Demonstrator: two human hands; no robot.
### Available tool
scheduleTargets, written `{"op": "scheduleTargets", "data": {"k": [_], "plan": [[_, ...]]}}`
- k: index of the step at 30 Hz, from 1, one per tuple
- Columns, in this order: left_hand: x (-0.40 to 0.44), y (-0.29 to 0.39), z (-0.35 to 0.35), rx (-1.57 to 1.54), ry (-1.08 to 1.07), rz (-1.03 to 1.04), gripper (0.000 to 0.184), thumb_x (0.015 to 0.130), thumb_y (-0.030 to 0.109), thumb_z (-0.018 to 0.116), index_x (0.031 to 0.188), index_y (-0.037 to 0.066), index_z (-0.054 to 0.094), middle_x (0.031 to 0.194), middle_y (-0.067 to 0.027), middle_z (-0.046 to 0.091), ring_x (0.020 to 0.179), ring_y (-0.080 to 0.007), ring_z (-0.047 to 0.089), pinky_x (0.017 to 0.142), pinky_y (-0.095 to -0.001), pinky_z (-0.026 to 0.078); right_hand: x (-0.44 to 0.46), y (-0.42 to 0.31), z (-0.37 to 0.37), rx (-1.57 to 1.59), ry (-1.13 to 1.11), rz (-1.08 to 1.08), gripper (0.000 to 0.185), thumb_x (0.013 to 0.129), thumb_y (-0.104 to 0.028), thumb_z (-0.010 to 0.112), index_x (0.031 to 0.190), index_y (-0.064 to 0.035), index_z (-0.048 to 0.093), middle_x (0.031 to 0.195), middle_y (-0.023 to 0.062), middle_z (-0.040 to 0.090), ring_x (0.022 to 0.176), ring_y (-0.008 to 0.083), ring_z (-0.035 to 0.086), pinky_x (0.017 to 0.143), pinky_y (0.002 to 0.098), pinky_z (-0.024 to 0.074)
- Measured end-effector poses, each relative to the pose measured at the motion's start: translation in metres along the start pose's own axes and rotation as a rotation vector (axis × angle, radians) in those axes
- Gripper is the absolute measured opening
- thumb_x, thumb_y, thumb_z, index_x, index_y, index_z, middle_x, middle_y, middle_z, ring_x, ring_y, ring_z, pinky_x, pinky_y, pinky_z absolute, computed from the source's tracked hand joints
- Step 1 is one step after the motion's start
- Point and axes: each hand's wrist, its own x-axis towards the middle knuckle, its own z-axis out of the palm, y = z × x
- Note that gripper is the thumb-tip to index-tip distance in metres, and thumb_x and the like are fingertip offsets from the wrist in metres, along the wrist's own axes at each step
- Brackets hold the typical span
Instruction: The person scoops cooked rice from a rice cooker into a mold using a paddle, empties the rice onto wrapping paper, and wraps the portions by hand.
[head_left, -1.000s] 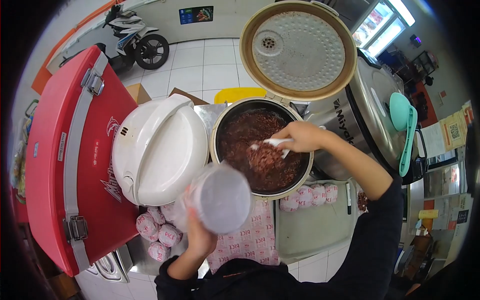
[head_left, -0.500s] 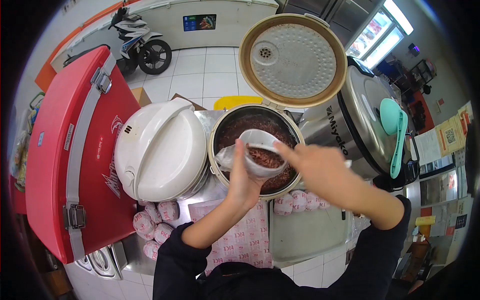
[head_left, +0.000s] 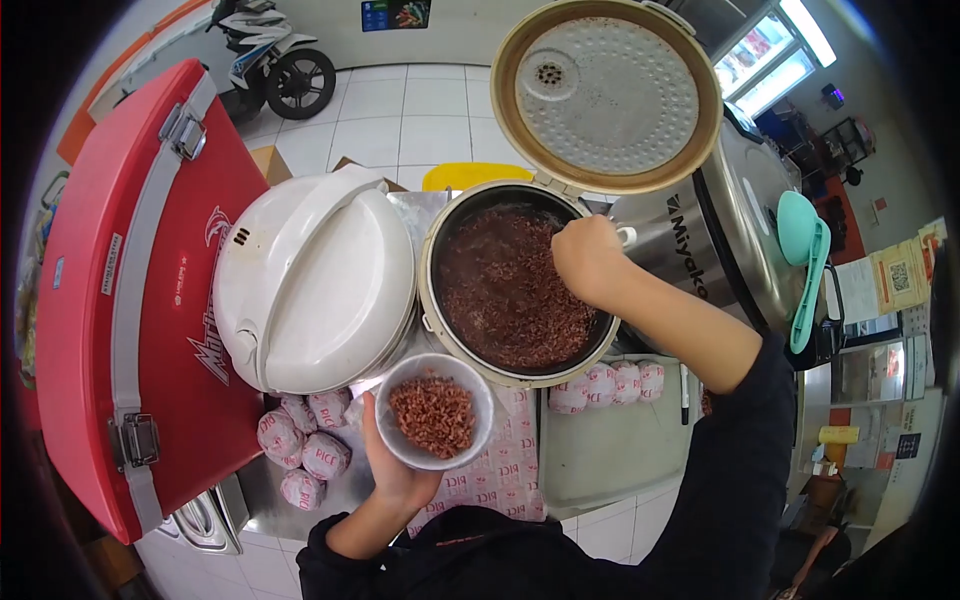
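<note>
In the head view, taking the open rice cooker (head_left: 527, 379) as landmark, "Miyako" reads down the steel cooker (head_left: 650, 220) to its right. "RICE" is printed in red on the wrapped bundles (head_left: 325, 455) below left of it, on the bundles in the tray (head_left: 615, 450) below right, and on the patterned sheet (head_left: 490, 480) straight below. The slanted lettering on the red box (head_left: 85, 300), far left of it, begins "Mar"; the smaller labels are illegible.

Half a second ago the white bowl (head_left: 482, 425) was over the cooker's mouth with the right hand (head_left: 588, 260) at its rim; now it is below left of the cooker, nearer the body, and the right hand is above the cooker's right side.

The bowl's mouth faces up at the camera, its base-to-rim axis running nearly along the line of sight, showing reddish rice (head_left: 432, 415) inside. The left hand (head_left: 398, 480) cups its side, fingers partly hidden. The right hand is curled closed around a white handle (head_left: 627, 237), whose other end is hidden.
</note>
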Motion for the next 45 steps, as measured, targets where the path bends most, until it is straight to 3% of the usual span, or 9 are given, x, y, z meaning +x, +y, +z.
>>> {"op": "scheduleTargets", "data": {"k": [8,13,16,20,26,31,34,38,45], "plan": [[0.006,-0.027,-0.040,-0.007,-0.045,-0.175,0.056,0.092,0.050,0.027,0.122,0.008,0.047,0.119,-0.0109,0.053,0.110,-0.0282,0.051,0.095,-0.0444,0.040,0.003,-0.009,0.043,0.140,0.097,-0.032,0.013,0.072,-0.012,0.057,0.071,-0.0085,0.069,0.075,0.0105,0.067,0.073,0.0230,0.066,0.059,0.0338,0.0511],[0.016,-0.030,-0.030,-0.126,-0.153,-0.230,0.057,0.091,0.051,0.029,0.124,0.008,0.047,0.121,-0.0124,0.052,0.111,-0.0295,0.050,0.098,-0.0454,0.038,-0.035,-0.018,0.057,-0.017,0.473,-0.337,0.017,0.074,-0.013,0.056,0.086,-0.0039,0.063,0.067,0.0096,0.063,0.065,0.0212,0.065,0.053,0.0334,0.0491],[0.012,-0.021,-0.033,-0.167,-0.198,-0.219,0.059,0.090,0.053,0.030,0.125,0.008,0.046,0.123,-0.0130,0.051,0.113,-0.0305,0.049,0.098,-0.0465,0.037,-0.043,-0.008,0.043,0.011,0.407,-0.426,0.026,0.078,-0.012,0.052,0.102,-0.0048,0.059,0.070,0.0075,0.059,0.061,0.0214,0.062,0.050,0.0352,0.0464],[0.015,-0.011,-0.042,-0.123,-0.239,-0.138,0.061,0.092,0.052,0.027,0.129,0.005,0.040,0.127,-0.0155,0.047,0.117,-0.0316,0.046,0.100,-0.0472,0.035,-0.024,0.020,0.026,0.305,0.081,-0.208,0.020,0.073,-0.022,0.065,0.086,-0.0076,0.067,0.069,0.0128,0.064,0.068,0.0274,0.065,0.059,0.0390,0.0506],[0.032,-0.009,-0.033,-0.040,-0.187,-0.154,0.062,0.089,0.055,0.031,0.126,0.007,0.045,0.124,-0.0138,0.050,0.113,-0.0313,0.049,0.098,-0.0471,0.037,0.007,-0.001,0.040,0.566,0.147,-0.427,0.032,0.071,-0.028,0.067,0.100,-0.0131,0.066,0.072,0.0144,0.064,0.070,0.0314,0.063,0.063,0.0405,0.0494],[0.026,-0.005,-0.036,-0.098,-0.225,-0.152,0.061,0.091,0.052,0.028,0.128,0.005,0.042,0.127,-0.0153,0.048,0.116,-0.0318,0.046,0.100,-0.0471,0.035,-0.025,0.022,-0.022,0.260,0.124,-0.112,0.018,0.074,-0.025,0.065,0.084,-0.0109,0.067,0.074,0.0141,0.065,0.070,0.0295,0.064,0.063,0.0407,0.0507],[0.024,-0.007,-0.038,-0.111,-0.239,-0.145,0.061,0.091,0.052,0.029,0.128,0.005,0.042,0.127,-0.0153,0.047,0.116,-0.0319,0.046,0.100,-0.0471,0.035,-0.041,0.012,-0.033,0.344,0.201,-0.154,0.007,0.063,-0.012,0.065,0.067,-0.0061,0.067,0.067,0.0137,0.064,0.067,0.0275,0.065,0.060,0.0385,0.0515],[0.019,-0.011,-0.031,-0.102,-0.300,-0.137,0.062,0.091,0.053,0.028,0.129,0.005,0.041,0.127,-0.0152,0.047,0.117,-0.0320,0.046,0.100,-0.0470,0.035,-0.015,-0.029,0.007,0.309,-0.007,-0.303,0.008,0.062,-0.008,0.063,0.069,-0.0066,0.068,0.069,0.0148,0.065,0.068,0.0281,0.066,0.060,0.0382,0.0520],[0.010,-0.001,-0.036,-0.031,-0.182,-0.121,0.063,0.089,0.055,0.031,0.126,0.006,0.044,0.123,-0.0140,0.050,0.112,-0.0317,0.049,0.098,-0.0477,0.038,-0.012,-0.029,0.006,0.156,0.228,-0.281,0.008,0.066,-0.012,0.061,0.067,-0.0076,0.068,0.067,0.0124,0.065,0.065,0.0251,0.066,0.056,0.0362,0.0507]]}}
